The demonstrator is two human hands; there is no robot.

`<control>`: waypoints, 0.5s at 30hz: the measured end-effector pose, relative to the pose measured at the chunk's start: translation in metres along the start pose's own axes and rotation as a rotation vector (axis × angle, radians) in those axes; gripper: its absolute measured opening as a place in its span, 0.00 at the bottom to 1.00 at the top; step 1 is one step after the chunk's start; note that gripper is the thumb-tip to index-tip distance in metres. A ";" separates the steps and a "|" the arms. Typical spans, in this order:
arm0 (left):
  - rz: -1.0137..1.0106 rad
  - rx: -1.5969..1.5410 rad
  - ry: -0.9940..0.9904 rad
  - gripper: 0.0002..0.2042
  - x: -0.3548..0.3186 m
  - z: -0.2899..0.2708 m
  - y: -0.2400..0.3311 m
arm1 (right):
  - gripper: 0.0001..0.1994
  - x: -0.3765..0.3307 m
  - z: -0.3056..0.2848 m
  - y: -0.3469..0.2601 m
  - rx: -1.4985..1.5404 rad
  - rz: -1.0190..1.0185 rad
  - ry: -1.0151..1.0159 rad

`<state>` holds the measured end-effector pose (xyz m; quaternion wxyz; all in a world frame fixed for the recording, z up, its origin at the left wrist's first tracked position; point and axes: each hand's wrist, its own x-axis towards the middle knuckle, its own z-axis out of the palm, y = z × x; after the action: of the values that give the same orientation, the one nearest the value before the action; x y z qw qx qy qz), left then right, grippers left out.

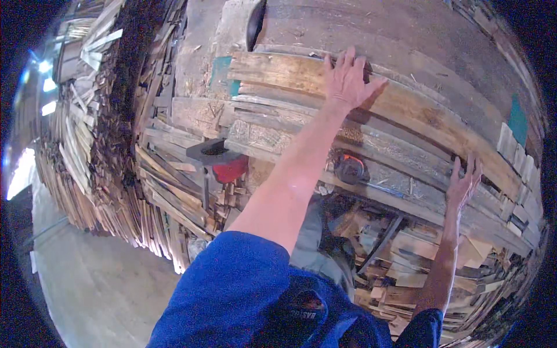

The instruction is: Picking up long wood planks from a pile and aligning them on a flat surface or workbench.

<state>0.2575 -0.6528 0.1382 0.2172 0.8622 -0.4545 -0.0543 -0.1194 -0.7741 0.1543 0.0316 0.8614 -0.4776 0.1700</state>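
Through the head camera I have both hands at one long pale board (272,71), which lies lengthwise along the cluttered wooden bench (360,26). My left hand (348,84) is spread wide, palm down on the board, fingers reaching to its far edge and thumb stuck out rightward. My right hand (466,177) sits farther along at the near edge, fingers apart and slightly bent; I can't tell whether it grips the wood. Nearer me, a round black and orange thing (350,168) rests on the bench. Small pale lettering marks the dark shirt front (300,313); I read no other writing
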 end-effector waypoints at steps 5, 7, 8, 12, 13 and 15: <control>0.018 -0.003 -0.031 0.43 -0.002 0.001 -0.001 | 0.23 -0.004 -0.001 -0.003 -0.028 0.011 0.034; 0.021 0.014 -0.012 0.43 -0.004 0.003 -0.002 | 0.23 -0.006 -0.001 -0.002 -0.029 0.048 -0.011; 0.027 0.014 0.010 0.43 -0.005 0.004 -0.002 | 0.23 -0.007 -0.001 -0.001 -0.027 0.055 -0.019; 0.044 0.015 0.036 0.43 -0.006 0.008 -0.004 | 0.24 -0.009 0.001 0.003 -0.040 0.037 -0.016; 0.043 -0.002 0.021 0.43 -0.006 0.009 -0.005 | 0.24 -0.010 0.002 0.004 -0.040 -0.008 0.035; 0.044 0.022 0.045 0.43 -0.007 0.009 -0.004 | 0.25 -0.011 0.003 0.006 -0.041 0.019 0.008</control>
<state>0.2542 -0.6479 0.1276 0.2188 0.8554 -0.4688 -0.0253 -0.1286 -0.7689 0.1473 0.0496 0.8554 -0.4888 0.1638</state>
